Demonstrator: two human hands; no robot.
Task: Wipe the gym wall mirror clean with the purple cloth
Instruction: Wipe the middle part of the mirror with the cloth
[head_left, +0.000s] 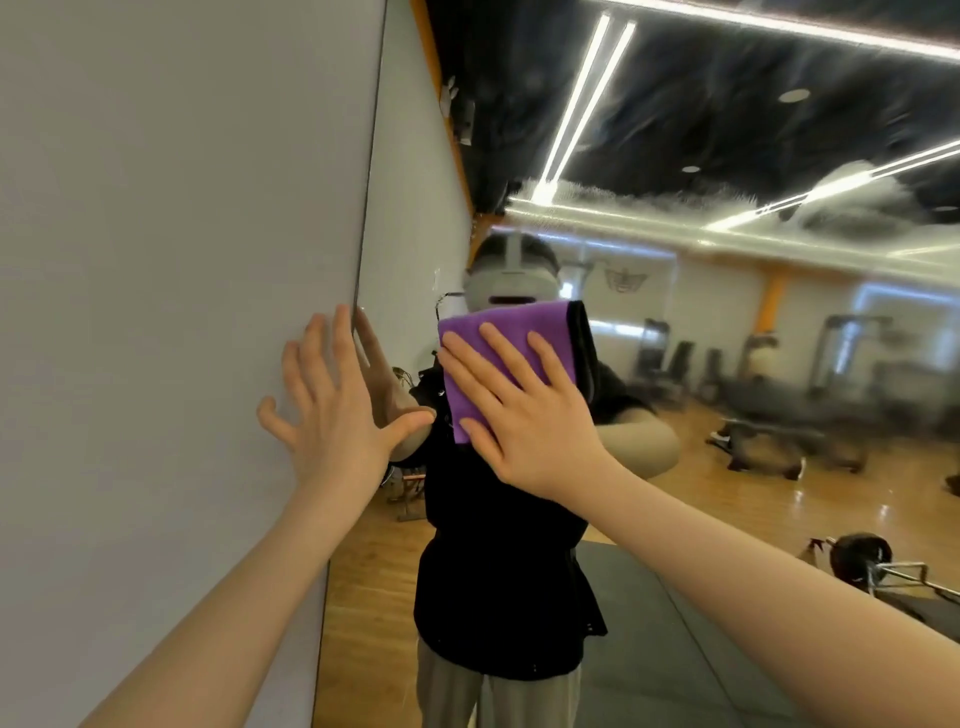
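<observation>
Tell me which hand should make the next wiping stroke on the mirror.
Right. The right hand already presses the purple cloth flat against the mirror; the left hand rests bare on the wall.

My right hand (524, 410) presses the folded purple cloth (511, 345) flat against the wall mirror (727, 322), fingers spread. My left hand (332, 415) rests open on the grey wall (171, 260) at the mirror's edge. Smears cloud the glass above.
</observation>
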